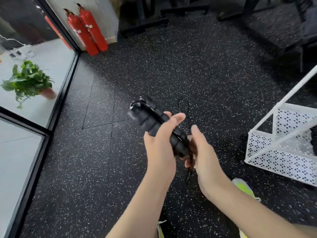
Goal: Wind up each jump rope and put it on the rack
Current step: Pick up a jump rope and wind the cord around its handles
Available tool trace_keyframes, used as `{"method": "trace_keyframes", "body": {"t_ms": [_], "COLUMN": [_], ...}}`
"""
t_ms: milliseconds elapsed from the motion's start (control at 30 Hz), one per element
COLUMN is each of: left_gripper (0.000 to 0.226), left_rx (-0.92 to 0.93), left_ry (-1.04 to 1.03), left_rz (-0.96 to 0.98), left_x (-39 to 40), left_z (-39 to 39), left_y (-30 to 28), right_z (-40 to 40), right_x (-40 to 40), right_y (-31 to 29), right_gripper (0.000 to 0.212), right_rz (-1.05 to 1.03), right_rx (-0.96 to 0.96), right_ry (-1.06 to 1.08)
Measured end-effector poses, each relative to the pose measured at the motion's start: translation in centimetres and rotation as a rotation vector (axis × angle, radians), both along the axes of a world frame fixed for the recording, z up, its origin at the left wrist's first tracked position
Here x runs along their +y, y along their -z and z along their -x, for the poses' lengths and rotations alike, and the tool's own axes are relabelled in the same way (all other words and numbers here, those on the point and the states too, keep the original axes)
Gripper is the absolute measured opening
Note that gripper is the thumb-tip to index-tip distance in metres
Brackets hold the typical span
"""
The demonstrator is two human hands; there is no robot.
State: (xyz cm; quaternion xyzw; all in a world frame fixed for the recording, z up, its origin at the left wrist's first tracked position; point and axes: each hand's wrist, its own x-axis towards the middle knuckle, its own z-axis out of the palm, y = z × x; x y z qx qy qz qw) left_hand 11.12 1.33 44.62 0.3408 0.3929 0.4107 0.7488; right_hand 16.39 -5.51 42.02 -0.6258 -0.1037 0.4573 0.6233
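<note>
Speckled black floor (205, 69) lay underfoot; left hand (161, 143) gripped the jump rope handles (154, 117), right hand (204, 152) pinched its cord (190, 162).

You get even, bright indoor light, motion blur on both hands (180, 145), and wide-angle bending toward the edges.
</note>
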Motion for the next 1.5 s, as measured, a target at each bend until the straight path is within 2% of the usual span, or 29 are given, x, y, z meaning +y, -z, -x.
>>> {"method": "trace_keyframes", "body": {"t_ms": [67,167,267,333,367,433,467,533,633,700,767,833,900,967,1033,1167,1367,1500], "left_gripper": [0.019,0.040,0.028,0.020,0.023,0.043,0.060,0.088,0.107,0.110,0.086,0.053,0.038,0.033,0.032,0.033,0.041,0.038], "left_rx": [0.079,0.132,0.121,0.073,0.043,0.023,0.085,0.362,0.878,1.127,1.255,1.291,1.319,1.332,1.346,1.361,1.292,1.227], "left_ry": [0.060,0.118,0.205,0.265,0.285,0.277,0.262,0.288,0.485,0.666,0.752,0.683,0.631,0.594,0.560,0.530,0.582,0.566], "left_rz": [-0.126,-0.186,-0.226,-0.198,-0.185,-0.203,-0.273,-0.559,-1.149,-1.394,-1.400,-1.365,-1.342,-1.312,-1.253,-1.175,-1.114,-1.076], "left_x": [-1.7,-3.4,-4.1,-3.7,-3.3,-1.8,-0.9,0.7,1.6,1.3,0.9,0.8,0.9,1.2,1.8,2.8,2.6,2.2], "left_z": [-0.5,-1.1,-1.4,-1.5,-1.3,-0.5,0.1,1.5,2.4,2.3,2.0,1.8,1.8,2.0,2.3,2.9,3.0,2.8], "left_y": [-0.3,0.1,0.3,0.1,0.0,-0.1,-0.2,-0.2,0.6,2.1,3.4,3.8,3.7,3.6,3.5,3.0,2.7,2.6], "right_z": [-0.6,-1.2,-1.8,-2.4,-3.1,-4.7,-5.6,-7.0,-7.5,-7.1,-6.6,-6.2,-6.1,-6.3,-6.7,-8.1,-10.2,-10.8], "right_x": [0.3,0.0,-0.5,-0.5,-0.5,-0.6,-0.8,-1.4,-1.6,-1.4,-1.3,-1.1,-1.0,-1.1,-1.2,-1.7,-2.1,-2.1], "right_y": [-0.4,-0.2,0.0,0.0,0.0,-0.7,-1.0,-1.4,-1.1,-0.2,0.5,0.5,0.3,-0.3,-0.9,-2.3,-2.2,-1.4], "right_gripper": [0.053,0.037,0.036,0.038,0.034,0.033,0.039,0.052,0.062,0.063,0.062,0.062,0.060,0.050,0.031,0.017,0.019,0.024], "right_rz": [0.002,-0.056,-0.004,0.056,0.101,0.210,0.262,0.357,0.455,0.487,0.509,0.502,0.460,0.378,0.268,0.139,0.083,-0.034], "right_rx": [0.123,0.182,0.154,0.064,-0.007,-0.226,-0.362,-0.632,-0.915,-1.003,-1.044,-1.031,-0.950,-0.844,-0.730,-0.602,-0.609,-0.497], "right_ry": [0.031,0.032,0.076,0.128,0.168,0.217,0.211,0.154,0.050,-0.008,-0.051,-0.069,-0.072,-0.079,-0.097,-0.296,-0.407,-0.430]}}
